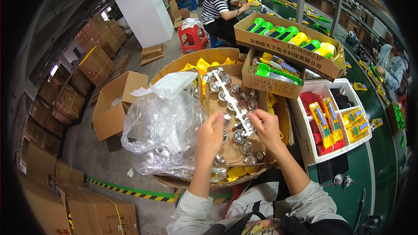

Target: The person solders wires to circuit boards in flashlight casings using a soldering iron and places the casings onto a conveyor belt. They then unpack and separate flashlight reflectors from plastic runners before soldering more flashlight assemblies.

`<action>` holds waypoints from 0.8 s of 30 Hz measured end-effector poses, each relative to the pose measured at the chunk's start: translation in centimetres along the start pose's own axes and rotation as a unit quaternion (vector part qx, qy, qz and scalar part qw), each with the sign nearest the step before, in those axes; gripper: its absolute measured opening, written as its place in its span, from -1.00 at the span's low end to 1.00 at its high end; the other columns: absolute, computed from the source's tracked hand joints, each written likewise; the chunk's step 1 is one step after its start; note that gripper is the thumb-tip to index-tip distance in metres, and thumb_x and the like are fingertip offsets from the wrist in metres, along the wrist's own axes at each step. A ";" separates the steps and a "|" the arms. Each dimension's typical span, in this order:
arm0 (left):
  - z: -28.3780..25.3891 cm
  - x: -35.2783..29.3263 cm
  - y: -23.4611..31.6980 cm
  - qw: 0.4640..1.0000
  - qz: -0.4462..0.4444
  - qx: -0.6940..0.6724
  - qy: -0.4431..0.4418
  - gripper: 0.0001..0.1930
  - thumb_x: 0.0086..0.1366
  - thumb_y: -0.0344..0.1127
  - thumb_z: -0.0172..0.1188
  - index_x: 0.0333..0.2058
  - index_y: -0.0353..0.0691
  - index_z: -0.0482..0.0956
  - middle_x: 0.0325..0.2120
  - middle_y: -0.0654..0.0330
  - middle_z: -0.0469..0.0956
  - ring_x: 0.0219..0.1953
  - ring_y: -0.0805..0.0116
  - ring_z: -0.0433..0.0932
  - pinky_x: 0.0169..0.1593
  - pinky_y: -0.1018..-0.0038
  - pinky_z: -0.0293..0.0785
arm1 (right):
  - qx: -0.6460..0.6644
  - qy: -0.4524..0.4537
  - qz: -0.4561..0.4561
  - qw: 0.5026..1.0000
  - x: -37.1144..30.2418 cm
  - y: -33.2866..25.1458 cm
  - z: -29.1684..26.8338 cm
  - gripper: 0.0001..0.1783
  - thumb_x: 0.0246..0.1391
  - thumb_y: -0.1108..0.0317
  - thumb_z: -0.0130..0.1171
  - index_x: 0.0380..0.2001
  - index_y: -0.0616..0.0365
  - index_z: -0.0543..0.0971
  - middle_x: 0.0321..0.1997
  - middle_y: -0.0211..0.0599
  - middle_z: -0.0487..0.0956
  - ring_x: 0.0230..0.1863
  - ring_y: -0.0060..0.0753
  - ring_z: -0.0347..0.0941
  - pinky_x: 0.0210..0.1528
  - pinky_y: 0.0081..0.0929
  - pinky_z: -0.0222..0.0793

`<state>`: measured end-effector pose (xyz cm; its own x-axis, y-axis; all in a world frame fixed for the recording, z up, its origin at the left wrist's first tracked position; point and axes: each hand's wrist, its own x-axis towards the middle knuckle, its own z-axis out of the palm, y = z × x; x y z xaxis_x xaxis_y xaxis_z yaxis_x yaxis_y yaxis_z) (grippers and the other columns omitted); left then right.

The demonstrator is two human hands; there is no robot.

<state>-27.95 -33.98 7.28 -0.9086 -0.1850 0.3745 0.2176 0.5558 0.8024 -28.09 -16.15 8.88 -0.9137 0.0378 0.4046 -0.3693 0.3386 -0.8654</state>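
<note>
My left hand (210,134) is closed, its fingertips pressed together beside a shiny reflector cup (227,119); what they pinch is too small to make out. Opposite it, my right hand (265,127) is closed too, thumb and forefinger meeting near the lower end of a long white notched strip (230,100). Whether those fingers touch the strip, I cannot tell. The strip slants across a shallow cardboard tray (211,100) with several silvery reflector cups (239,136) and thin wires. Under the tray is a large carton (174,66) with yellow plastic parts (202,66).
Clear plastic bags (163,117) cover the carton's left side. To the right stand a box of green and yellow lamps (287,45), a smaller box (272,85) and a white foam tray (309,154) on a green bench (352,182). A co-worker (222,8) sits beyond.
</note>
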 end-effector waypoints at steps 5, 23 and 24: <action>1.4 -0.3 1.4 0.944 -0.094 -0.313 -0.039 -0.60 0.20 -0.20 0.08 -0.07 -0.36 0.37 -0.04 -0.01 0.34 -0.07 0.21 0.43 -0.11 0.47 0.39 | -0.162 -0.045 -0.167 0.972 -1.1 0.0 0.2 -0.69 -0.14 0.15 0.20 -0.70 0.15 0.44 -0.71 -0.27 0.37 -0.66 -0.24 0.36 -0.61 -0.39 0.25; -2.5 13.5 2.3 0.981 -0.132 -0.138 -0.036 -0.70 0.23 -0.24 -0.11 -0.17 -0.36 0.25 -0.60 0.29 0.30 -0.70 0.60 0.28 -0.67 0.64 0.19 | -0.186 -0.142 0.061 0.970 -2.7 0.4 0.3 -0.54 -0.06 -0.02 0.09 -0.60 0.25 0.50 -0.63 -0.03 0.50 -0.54 0.00 0.44 -0.43 -0.22 0.34; -1.9 14.3 0.7 0.984 -0.164 0.001 -0.062 -0.70 0.19 -0.27 -0.09 -0.20 -0.41 0.30 -0.55 0.15 0.39 -0.60 0.43 0.41 -0.59 0.51 0.30 | -0.243 -0.191 0.062 0.949 -3.1 0.6 0.9 -0.56 -0.08 -0.01 0.11 -0.57 0.24 0.50 -0.59 -0.03 0.51 -0.50 -0.01 0.46 -0.41 -0.21 0.36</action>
<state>-40.11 -37.80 14.12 -0.9666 -0.2539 0.0346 -0.0958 0.4834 0.8701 -25.62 -16.92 6.86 -0.9742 -0.2064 0.0909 -0.2174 0.7515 -0.6229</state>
